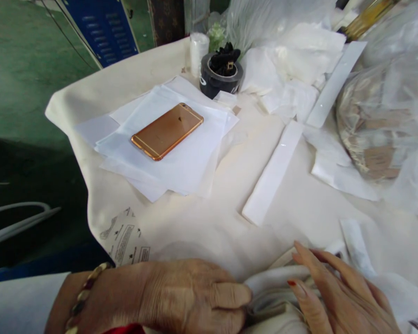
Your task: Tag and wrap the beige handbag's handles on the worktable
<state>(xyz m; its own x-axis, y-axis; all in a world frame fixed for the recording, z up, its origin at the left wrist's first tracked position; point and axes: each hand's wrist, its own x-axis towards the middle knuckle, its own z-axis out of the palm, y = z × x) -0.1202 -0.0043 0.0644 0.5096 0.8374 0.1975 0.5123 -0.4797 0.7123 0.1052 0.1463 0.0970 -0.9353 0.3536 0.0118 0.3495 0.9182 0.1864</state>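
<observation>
My left hand [191, 297] lies at the bottom edge with its fingers curled in, pressing on a folded white cloth bundle [275, 292]. A beaded bracelet [85, 292] circles that wrist. My right hand [337, 292] rests on the same bundle from the right, fingers stretched and slightly spread, thumb tip touching the folds. A gold phone [167, 131] lies face down on a stack of white sheets [181, 162], well beyond both hands.
A white cloth-covered table [202, 222] drops off at its left edge to a green floor. A long white strip [273, 171] lies mid-table. A black tape roll [220, 76] with a black clip stands at the back. Plastic bags [379, 120] pile up on the right.
</observation>
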